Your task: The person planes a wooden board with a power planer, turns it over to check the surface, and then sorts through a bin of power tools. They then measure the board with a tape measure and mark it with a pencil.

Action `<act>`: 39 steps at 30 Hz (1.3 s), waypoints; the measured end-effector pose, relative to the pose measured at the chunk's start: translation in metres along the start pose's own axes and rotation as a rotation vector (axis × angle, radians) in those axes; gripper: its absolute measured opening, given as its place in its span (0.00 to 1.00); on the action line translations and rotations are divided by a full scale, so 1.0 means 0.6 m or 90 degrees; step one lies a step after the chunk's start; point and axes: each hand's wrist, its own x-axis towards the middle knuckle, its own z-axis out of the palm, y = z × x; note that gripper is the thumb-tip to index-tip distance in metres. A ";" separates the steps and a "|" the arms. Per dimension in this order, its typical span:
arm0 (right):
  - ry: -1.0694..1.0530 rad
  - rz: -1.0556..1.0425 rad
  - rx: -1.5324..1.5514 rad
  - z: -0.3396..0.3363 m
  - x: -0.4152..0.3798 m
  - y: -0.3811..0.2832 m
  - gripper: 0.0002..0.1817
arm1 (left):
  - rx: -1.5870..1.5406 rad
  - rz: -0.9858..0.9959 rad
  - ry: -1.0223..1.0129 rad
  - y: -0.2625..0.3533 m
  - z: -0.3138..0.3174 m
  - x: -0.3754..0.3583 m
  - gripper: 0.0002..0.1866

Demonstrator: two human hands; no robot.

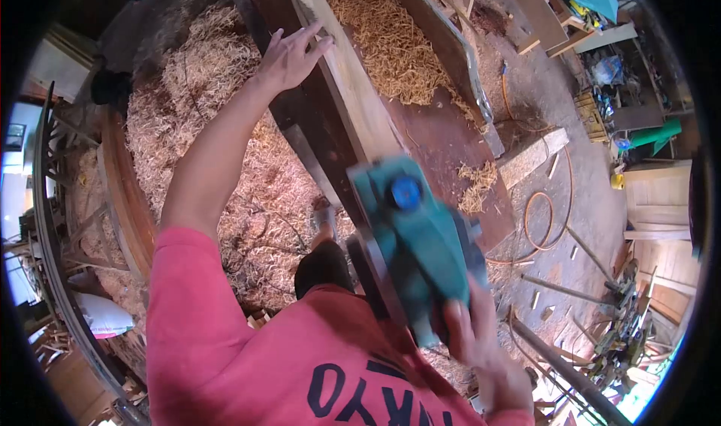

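Note:
My right hand (pixel 477 336) is wrapped round the rear handle of a green electric planer (pixel 413 234), slightly blurred, with a blue knob on its front. The planer overlaps the near end of a long pale wooden board (pixel 357 95) in this view. Farther along that board, my left hand (pixel 293 59) rests at its left edge with the fingers spread, holding nothing. Under the board is a dark reddish-brown workbench (pixel 428 137).
Curly wood shavings (pixel 390 39) lie on the bench, and a deep pile of shavings (pixel 203 125) covers the floor at left. An orange hose (pixel 552 231) coils on the floor at right. Beyond it lie sticks and a clutter of tools (pixel 619 351).

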 end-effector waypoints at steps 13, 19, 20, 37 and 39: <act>0.016 -0.109 0.023 0.023 0.257 -0.119 0.28 | -0.471 -0.112 -0.010 -0.049 -0.026 0.019 0.35; -0.050 -0.002 -0.075 -0.063 -0.118 0.049 0.26 | -0.785 -0.307 0.150 0.123 0.118 -0.151 0.37; -0.065 0.043 -0.117 -0.086 -0.166 0.065 0.28 | -0.795 -0.330 0.170 0.152 0.135 -0.180 0.38; 0.399 0.081 0.102 -0.173 -0.189 0.323 0.12 | -0.465 -0.241 0.155 0.602 0.090 -0.499 0.66; 0.398 -0.045 0.147 -0.161 -0.097 0.345 0.10 | -0.430 -0.239 0.137 0.588 0.077 -0.511 0.65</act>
